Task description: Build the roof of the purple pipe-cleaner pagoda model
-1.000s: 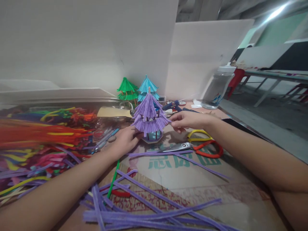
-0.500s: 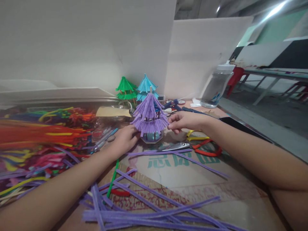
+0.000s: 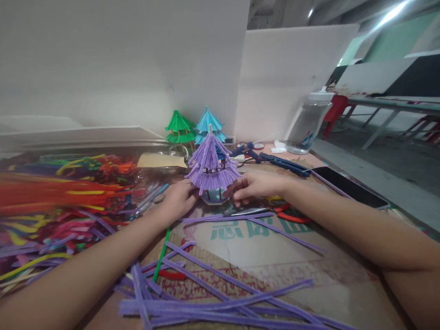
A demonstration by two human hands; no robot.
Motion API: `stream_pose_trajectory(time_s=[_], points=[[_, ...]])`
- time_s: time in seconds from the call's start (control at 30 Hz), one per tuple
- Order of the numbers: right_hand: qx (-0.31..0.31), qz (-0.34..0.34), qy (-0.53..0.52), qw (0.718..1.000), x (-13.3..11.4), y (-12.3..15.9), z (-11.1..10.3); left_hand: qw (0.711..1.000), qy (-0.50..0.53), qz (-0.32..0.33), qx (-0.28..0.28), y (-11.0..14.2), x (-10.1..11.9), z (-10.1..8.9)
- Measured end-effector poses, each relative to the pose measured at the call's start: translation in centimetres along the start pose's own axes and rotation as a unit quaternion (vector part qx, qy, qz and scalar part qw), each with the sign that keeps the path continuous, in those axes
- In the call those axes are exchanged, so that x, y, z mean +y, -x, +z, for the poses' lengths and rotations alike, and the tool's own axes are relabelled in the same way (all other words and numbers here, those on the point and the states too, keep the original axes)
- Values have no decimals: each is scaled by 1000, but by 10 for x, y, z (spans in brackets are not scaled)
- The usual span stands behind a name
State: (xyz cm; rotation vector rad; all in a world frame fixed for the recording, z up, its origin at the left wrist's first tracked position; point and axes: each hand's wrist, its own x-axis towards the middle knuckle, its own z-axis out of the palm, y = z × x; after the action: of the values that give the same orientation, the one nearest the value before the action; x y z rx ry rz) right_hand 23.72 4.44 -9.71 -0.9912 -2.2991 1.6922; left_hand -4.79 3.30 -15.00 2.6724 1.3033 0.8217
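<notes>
A purple pagoda model stands upright in the middle of the table, with two tiers of fuzzy pipe-cleaner roof, a thin stick at its tip and brown posts on a flat base. At its left, my left hand grips the base; the fingertips are hidden behind the lower roof. My right hand is at the right of the base, its fingers curled in against it under the roof edge. Partly covered by my right wrist lie scissors with red handles. Loose purple pipe cleaners are spread in front.
Behind stand a green pagoda model and a blue one. A glue gun, a clear water bottle and a phone are to the right. Bundles of coloured pipe cleaners fill the left side.
My right hand has moved left and down, from the roof edge to the base. The pagoda's tip has shifted slightly left. My left hand has stayed in place.
</notes>
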Motion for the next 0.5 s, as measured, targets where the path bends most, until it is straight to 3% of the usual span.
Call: stream_pose_trajectory(time_s=[0.5], points=[[22, -41, -17, 999, -2, -4, 17, 1000, -3, 3, 6, 1, -3, 2]])
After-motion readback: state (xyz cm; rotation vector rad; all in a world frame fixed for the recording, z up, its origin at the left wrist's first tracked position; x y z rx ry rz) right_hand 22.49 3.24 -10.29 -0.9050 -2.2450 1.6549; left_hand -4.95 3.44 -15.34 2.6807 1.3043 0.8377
